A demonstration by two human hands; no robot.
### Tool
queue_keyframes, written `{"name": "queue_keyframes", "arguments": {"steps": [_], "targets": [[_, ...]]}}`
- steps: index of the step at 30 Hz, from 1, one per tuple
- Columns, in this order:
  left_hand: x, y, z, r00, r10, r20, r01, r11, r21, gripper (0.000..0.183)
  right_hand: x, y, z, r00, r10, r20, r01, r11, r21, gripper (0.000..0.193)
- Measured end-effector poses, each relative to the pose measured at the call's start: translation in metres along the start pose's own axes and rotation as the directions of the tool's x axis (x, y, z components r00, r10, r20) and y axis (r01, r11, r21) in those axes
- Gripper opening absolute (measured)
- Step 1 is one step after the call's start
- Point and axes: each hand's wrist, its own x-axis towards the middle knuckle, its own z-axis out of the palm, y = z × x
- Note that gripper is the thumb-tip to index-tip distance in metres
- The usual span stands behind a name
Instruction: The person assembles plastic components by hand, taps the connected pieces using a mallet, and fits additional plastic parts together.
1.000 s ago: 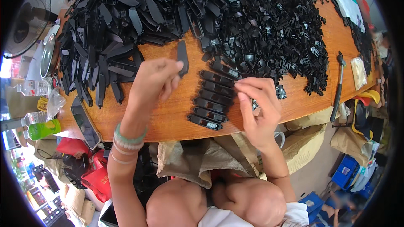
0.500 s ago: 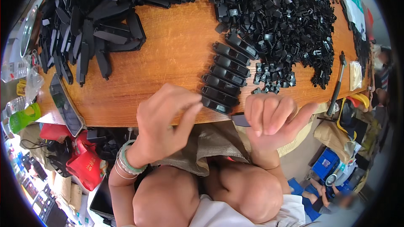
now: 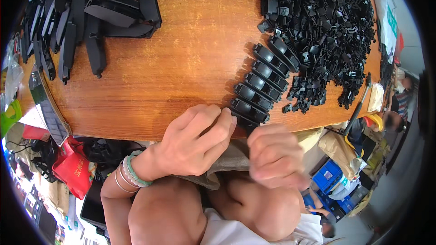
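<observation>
A row of several curved black plastic parts (image 3: 263, 86) lies on the wooden table (image 3: 190, 63), slanting toward its near edge. My left hand (image 3: 197, 140) is at the near end of that row, fingers bent and pinched together. Its fingertips are against the left end of the nearest black plastic part (image 3: 245, 121). Close to this part's other end, my right hand (image 3: 277, 156) is curled into a fist and slightly blurred. What its fingers hold, if anything, is hidden. A bangle and beads circle my left wrist.
Long black plastic pieces (image 3: 109, 13) are heaped at the far left, small black clips (image 3: 331, 36) at the far right. A phone (image 3: 47, 104) lies by the left edge, a black-handled tool (image 3: 359, 104) at the right. Below are a red bag (image 3: 72, 168) and blue bin (image 3: 327, 175).
My left hand has moved right to the nearest part, its fingers closing. My right hand has dropped lower, thumb folded in. The whole view has shifted, with the row appearing farther right.
</observation>
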Motion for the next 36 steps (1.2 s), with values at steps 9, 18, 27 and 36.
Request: {"name": "queue_keyframes", "arguments": {"steps": [9, 18, 27, 36], "targets": [[0.0, -0.009, 0.002, 0.994, 0.085, 0.063, -0.087, 0.996, 0.03, 0.021, 0.015, 0.004, -0.015, 0.967, 0.091, -0.239, -0.061, 0.99, 0.127, 0.074], [0.009, -0.004, 0.002, 0.996, 0.045, 0.072, -0.047, 0.999, 0.026, 0.014, 0.012, 0.006, -0.018, 0.999, 0.035, 0.014, -0.035, 0.999, -0.005, 0.068], [0.011, -0.009, 0.008, 0.993, 0.003, 0.114, -0.001, 1.0, -0.019, 0.03, 0.027, 0.02, -0.031, 0.986, 0.054, -0.156, -0.041, 0.996, 0.085, 0.073], [0.019, -0.006, 0.0, 0.988, 0.04, 0.149, -0.043, 0.999, 0.019, 0.028, 0.026, 0.015, -0.029, 1.0, 0.011, 0.026, -0.01, 1.0, -0.017, 0.054]]}}
